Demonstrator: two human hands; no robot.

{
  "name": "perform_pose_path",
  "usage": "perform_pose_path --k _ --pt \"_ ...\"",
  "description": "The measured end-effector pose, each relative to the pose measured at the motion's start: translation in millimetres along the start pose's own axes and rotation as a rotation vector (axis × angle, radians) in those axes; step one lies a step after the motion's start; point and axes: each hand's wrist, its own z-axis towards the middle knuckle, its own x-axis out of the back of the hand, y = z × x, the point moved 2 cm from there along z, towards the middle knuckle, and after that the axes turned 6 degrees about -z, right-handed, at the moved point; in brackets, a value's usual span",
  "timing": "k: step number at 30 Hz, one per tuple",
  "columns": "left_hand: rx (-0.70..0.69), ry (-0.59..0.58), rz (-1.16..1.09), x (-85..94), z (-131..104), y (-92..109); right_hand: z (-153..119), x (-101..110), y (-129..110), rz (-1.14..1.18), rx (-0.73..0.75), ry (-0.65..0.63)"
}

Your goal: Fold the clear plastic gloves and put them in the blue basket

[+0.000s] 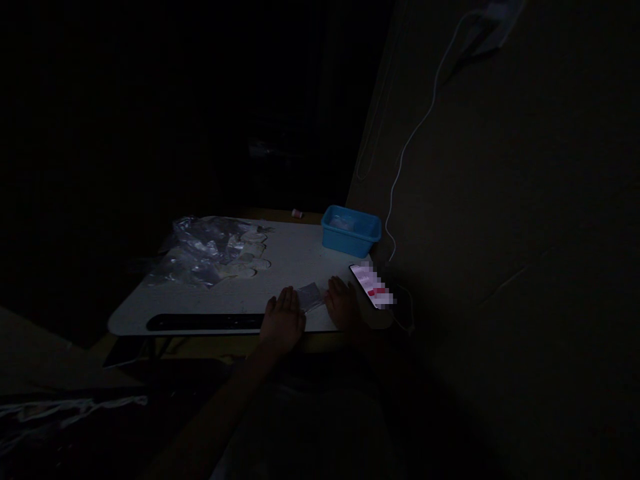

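Note:
A small clear plastic packet [310, 295] lies flat on the white tabletop near its front edge, between my two hands. At the packet's left edge, my left hand [284, 321] rests palm down with its fingers stretched forward. My right hand [342, 304] lies at the right edge, its fingers also stretched out, though dim light blurs them. Both hands seem to touch the packet's sides. What is inside the packet is too dark to make out.
Crumpled clear plastic bags [200, 250] and several pale flat round pieces [245, 259] are on the white table [200, 303] at left. A blue basket [351, 240] holds clear plastic. A lit phone [373, 285] lies right; a white cable [400, 167] hangs behind.

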Motion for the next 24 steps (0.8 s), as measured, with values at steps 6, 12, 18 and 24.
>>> perform_pose_path --k 6,12,18,24 --pt "-0.003 -0.010 -0.001 2.6 -0.4 1.1 -0.9 2.8 -1.3 0.029 0.042 -0.076" --pt "0.003 -0.003 -0.010 3.6 -0.5 1.2 0.4 10.3 -2.3 0.018 0.113 -0.112" --pt "0.001 -0.003 -0.011 1.6 -0.2 0.5 0.2 12.1 -5.2 0.064 0.120 -0.073" --pt "0.011 -0.018 -0.005 3.5 -0.3 0.8 -0.8 7.1 -38.6 0.087 0.184 -0.058"
